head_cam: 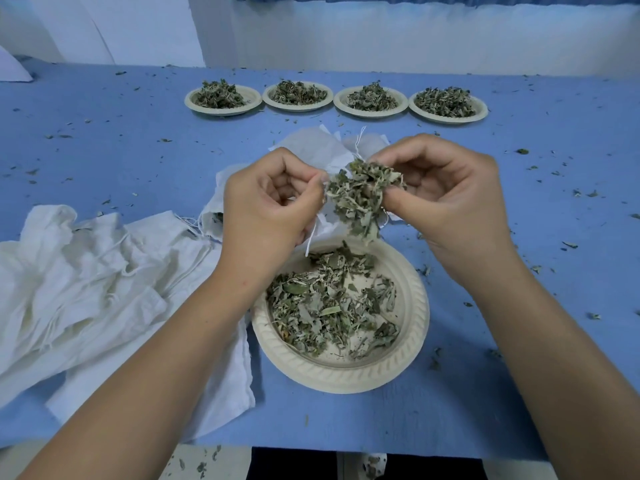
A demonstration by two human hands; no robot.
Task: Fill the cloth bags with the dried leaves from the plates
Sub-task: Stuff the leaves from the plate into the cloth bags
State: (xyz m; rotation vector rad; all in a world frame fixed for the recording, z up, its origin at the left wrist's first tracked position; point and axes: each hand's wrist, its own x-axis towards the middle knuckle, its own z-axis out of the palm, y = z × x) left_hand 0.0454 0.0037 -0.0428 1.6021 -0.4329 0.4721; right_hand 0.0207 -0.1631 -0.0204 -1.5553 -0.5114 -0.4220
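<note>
Near edge: the blue table (519,393) carries scattered leaf fragments.

Near centre: a round pale plate (417,327) holds a loose, shallow layer of dried leaves (322,306); bare plate shows through at its near and right parts.

Near left: a heap of white cloth bags (86,278) lies crumpled and flat, touching the plate's left side.

Above the plate's far rim: your left hand (273,202) has its fingers curled, thumb and forefinger pinching the edge of a cloth bag (325,226), whose white cord (309,244) hangs down toward the plate. Your right hand (446,199) pinches a clump of dried leaves (363,195) between thumb and fingertips, right against the left hand's pinch. The clump hides the bag's mouth, so you cannot tell whether any leaf is inside.

Behind the hands: more flat white bags (311,147) lie on the table.

Far: a row of four plates (483,110) stands side by side, almost touching, each heaped with dried leaves.
</note>
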